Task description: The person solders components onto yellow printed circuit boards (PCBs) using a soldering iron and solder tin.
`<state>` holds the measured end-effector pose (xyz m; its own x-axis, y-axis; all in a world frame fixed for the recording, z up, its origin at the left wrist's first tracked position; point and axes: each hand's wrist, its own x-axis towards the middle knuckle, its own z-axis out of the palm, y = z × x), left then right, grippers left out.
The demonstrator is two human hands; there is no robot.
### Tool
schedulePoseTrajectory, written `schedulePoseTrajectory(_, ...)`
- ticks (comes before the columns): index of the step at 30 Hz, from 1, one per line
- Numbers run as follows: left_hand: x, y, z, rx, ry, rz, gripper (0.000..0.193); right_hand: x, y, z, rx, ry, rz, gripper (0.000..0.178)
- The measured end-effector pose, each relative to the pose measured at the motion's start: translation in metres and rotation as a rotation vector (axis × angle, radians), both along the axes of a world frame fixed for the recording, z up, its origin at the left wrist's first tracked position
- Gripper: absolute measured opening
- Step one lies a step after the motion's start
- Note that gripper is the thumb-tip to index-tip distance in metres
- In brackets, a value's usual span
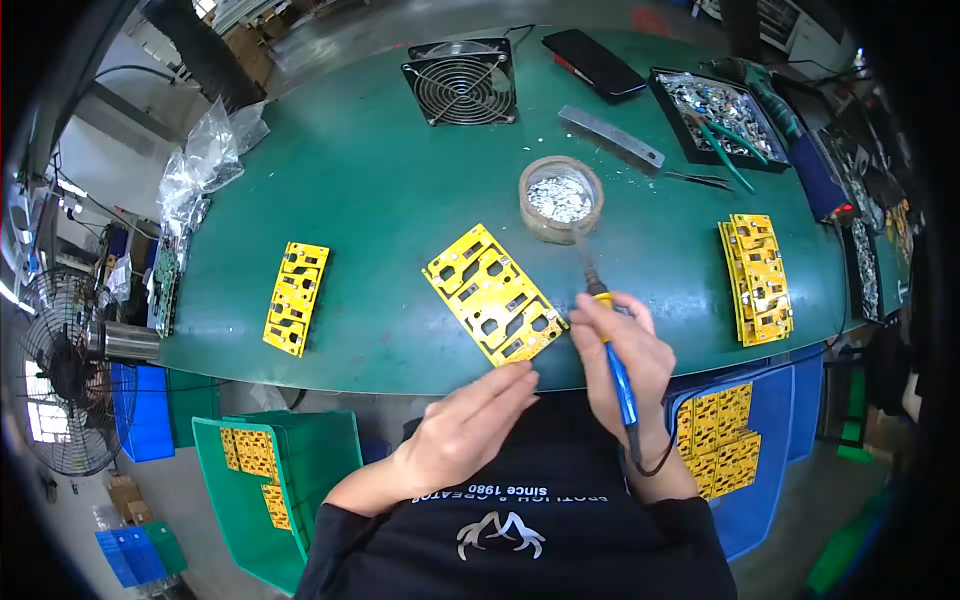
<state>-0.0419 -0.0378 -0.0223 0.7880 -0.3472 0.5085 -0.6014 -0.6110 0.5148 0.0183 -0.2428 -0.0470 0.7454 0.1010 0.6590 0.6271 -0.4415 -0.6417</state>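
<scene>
My right hand (628, 350) grips a soldering iron (620, 385) with a blue handle and a yellow collar. Its tip points away from me, at the near rim of a tape roll (533, 216) with silvery-white bits inside. In front of me a yellow circuit board panel (497, 290) with dark cutouts lies slanted on the table. The fingertips of my left hand (455, 432), pressed together, are at the panel's near corner; the underside of that grip is hidden. The panel's right corner comes close to my right fingers.
Single and stacked yellow panels lie left (296, 300) and right (762, 280) on the green table (380, 200). Behind stand a fan (462, 88), a phone (594, 64), a metal bar (612, 140) and a parts tray (690, 140) with pliers. Green (225, 480) and blue (765, 450) bins hold more panels.
</scene>
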Motion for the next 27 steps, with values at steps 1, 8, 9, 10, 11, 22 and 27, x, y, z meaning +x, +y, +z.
schedulePoseTrajectory(1,0.000,0.002,0.004,0.008,0.004,0.050,0.031,-0.001,0.002,-0.002,-0.027,-0.012,0.020,0.037)
schedulePoseTrajectory(8,0.012,0.047,0.004,0.078,-0.067,0.464,0.017,-0.012,0.023,0.000,-0.182,0.089,0.110,0.082)
schedulePoseTrajectory(9,0.012,0.052,0.006,0.096,-0.056,0.531,0.018,-0.014,0.024,-0.002,-0.215,0.076,0.102,0.090)
schedulePoseTrajectory(10,0.012,0.058,0.008,0.108,-0.044,0.593,0.018,-0.015,0.025,-0.003,-0.214,0.077,0.081,0.090)
schedulePoseTrajectory(11,0.012,0.066,0.007,0.106,-0.048,0.621,0.018,-0.015,0.026,-0.005,-0.229,0.080,0.092,0.090)
schedulePoseTrajectory(22,0.007,0.142,-0.007,0.121,-0.055,0.901,0.020,-0.018,-0.023,0.021,-0.039,-0.053,0.013,0.077)
schedulePoseTrajectory(27,0.006,0.166,-0.010,0.188,-0.050,0.919,0.023,-0.024,-0.082,0.031,-0.041,-0.050,-0.360,0.080)
